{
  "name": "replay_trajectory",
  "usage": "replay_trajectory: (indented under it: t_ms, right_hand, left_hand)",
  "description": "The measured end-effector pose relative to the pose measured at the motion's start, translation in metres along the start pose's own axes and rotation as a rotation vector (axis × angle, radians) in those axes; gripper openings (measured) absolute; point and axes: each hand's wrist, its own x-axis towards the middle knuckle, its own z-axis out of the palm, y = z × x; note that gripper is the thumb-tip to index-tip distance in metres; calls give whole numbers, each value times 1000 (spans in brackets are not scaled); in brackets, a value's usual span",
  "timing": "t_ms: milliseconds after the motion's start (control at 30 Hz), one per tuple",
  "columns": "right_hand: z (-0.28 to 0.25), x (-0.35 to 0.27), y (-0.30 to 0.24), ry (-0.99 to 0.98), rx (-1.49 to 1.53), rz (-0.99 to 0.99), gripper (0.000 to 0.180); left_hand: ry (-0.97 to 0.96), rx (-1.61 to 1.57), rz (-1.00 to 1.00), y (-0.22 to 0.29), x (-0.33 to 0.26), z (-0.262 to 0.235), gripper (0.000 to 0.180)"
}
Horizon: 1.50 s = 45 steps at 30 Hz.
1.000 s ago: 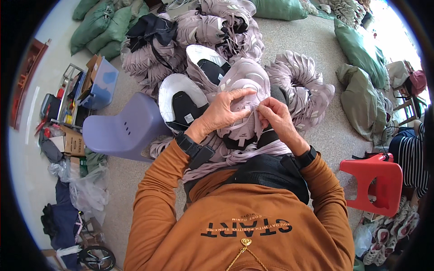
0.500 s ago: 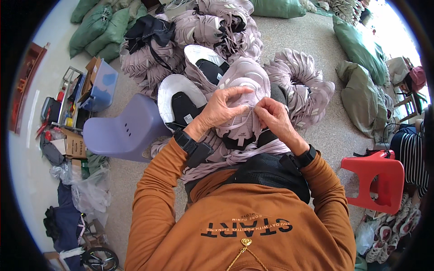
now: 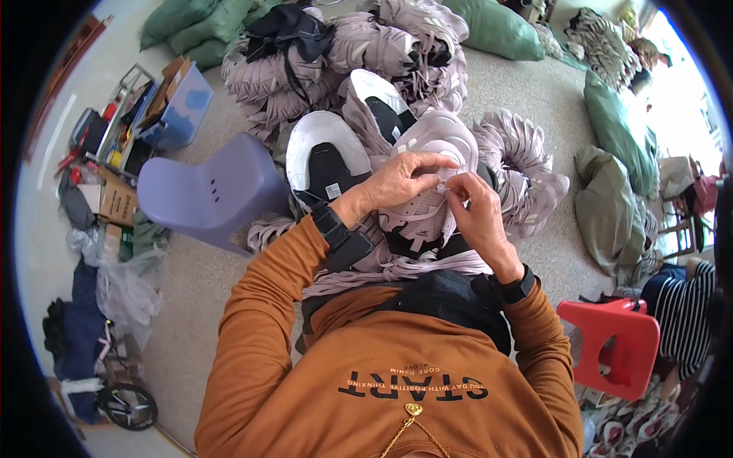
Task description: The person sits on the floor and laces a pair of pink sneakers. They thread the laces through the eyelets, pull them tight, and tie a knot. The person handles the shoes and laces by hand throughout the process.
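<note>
A pale lilac shoe upper point(image 3: 427, 141) lies over my lap on a stack of similar pieces. My left hand point(image 3: 401, 179) rests on its top, thumb and fingers pinching the fabric near the lace area. My right hand point(image 3: 473, 210) meets it from the right, fingertips closed on the same spot. Whether a lace or thread is between the fingers is too small to tell. Two white and black shoe pieces point(image 3: 328, 156) lie just beyond my left wrist.
Heaps of lilac shoe uppers point(image 3: 305, 61) lie ahead and to the right. A lilac plastic chair point(image 3: 214, 191) stands at left, a red stool point(image 3: 615, 343) at lower right. Green sacks point(image 3: 611, 122) line the far side. Boxes and tools point(image 3: 122, 130) crowd the left wall.
Both hands stay on the upper; the fingers have shifted slightly, with my left thumb now stretched further across toward my right fingertips.
</note>
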Motion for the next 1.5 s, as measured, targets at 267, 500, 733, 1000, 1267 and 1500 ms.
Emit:
replay_trajectory:
  t_ms: [267,500,733,1000,1267,1500]
  right_hand:
    - [6,12,-6,-126,-184,-152,15]
    - [7,22,-4,-24,-312,-347,15]
    - [-11,85,-52,63,313,-227,6]
    - [-13,48,-13,-67,136,-8,14]
    - [4,35,6,73,-141,-307,10]
    - [-100,85,-22,617,400,-140,17]
  left_hand:
    - [24,-60,37,-18,5,-6,34]
    - [501,671,352,7,-14,6,20]
    - [142,1097,657,23,-39,17,21]
    - [269,1329,511,54,-26,-35,26]
    - [551,1006,740,168,-40,-38,19]
    - [449,822,300,54,-53,-23,19]
